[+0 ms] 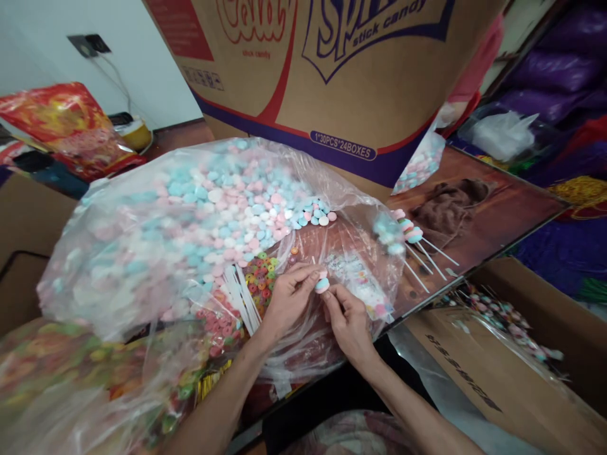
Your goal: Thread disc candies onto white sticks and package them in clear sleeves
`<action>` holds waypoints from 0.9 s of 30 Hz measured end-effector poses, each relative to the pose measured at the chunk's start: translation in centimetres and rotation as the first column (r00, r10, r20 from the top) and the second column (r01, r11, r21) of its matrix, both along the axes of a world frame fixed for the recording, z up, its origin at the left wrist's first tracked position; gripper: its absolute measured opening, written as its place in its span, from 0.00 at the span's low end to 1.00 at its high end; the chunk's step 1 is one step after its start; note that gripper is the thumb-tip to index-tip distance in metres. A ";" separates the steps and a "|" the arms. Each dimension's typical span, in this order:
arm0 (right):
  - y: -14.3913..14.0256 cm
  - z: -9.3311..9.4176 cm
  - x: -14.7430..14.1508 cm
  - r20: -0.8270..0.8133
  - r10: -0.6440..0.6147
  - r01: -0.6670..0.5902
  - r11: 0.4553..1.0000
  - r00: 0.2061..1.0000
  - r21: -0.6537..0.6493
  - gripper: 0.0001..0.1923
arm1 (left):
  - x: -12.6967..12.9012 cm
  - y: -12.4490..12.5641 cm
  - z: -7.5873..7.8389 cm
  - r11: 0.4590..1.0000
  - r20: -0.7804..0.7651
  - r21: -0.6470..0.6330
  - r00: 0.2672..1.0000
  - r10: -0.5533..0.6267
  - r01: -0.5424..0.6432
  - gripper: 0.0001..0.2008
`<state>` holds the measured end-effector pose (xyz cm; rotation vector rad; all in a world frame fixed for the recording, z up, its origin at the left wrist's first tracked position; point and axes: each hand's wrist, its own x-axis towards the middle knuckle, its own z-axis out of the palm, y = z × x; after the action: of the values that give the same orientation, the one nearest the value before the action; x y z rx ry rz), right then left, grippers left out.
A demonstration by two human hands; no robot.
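My left hand point(290, 296) pinches a short stack of pink, white and blue marshmallows point(322, 284) between thumb and fingers. From the other side, my right hand point(348, 317) is closed with its fingertips at the lower marshmallow. Whether a stick runs through the stack, I cannot tell. White sticks point(243, 297) lie left of my left hand, beside multicoloured gummy rings point(260, 278) and pinkish-red rings point(220, 325). Behind my hands a large clear bag point(351, 177) spills pastel marshmallows point(313, 213). To the right lie several finished-looking candy skewers point(410, 234), partly under the plastic.
A big cardboard box point(284, 82) stands at the back of the table. Printed small wrappers point(358, 284) lie right of my hands, and a brown cloth point(450, 208) lies beyond. Below the table's right edge an open carton point(474, 354) holds many candy skewers. Another ring bag point(95, 379) fills the lower left.
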<state>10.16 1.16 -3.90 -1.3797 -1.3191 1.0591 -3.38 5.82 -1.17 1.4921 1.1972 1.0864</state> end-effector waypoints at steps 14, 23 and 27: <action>0.3 -0.2 0.2 -0.091 -0.050 0.049 0.999 0.995 -0.007 0.15 | -3.6 9.2 -0.9 0.955 -0.607 0.264 0.746 0.274 -0.137 0.13; 0.2 0.0 0.2 -0.067 -0.021 0.019 1.000 0.998 -0.019 0.15 | -3.2 10.6 -1.5 0.916 -0.827 0.400 0.417 0.376 -0.034 0.16; 0.3 0.0 0.0 -0.068 -0.009 0.008 1.000 0.998 -0.016 0.14 | -3.4 11.0 -1.6 0.910 -0.832 0.414 0.403 0.381 -0.008 0.18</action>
<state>10.20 1.44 -3.94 -1.3480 -1.2565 1.1040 -6.77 16.81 -2.78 2.4321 2.0507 0.5722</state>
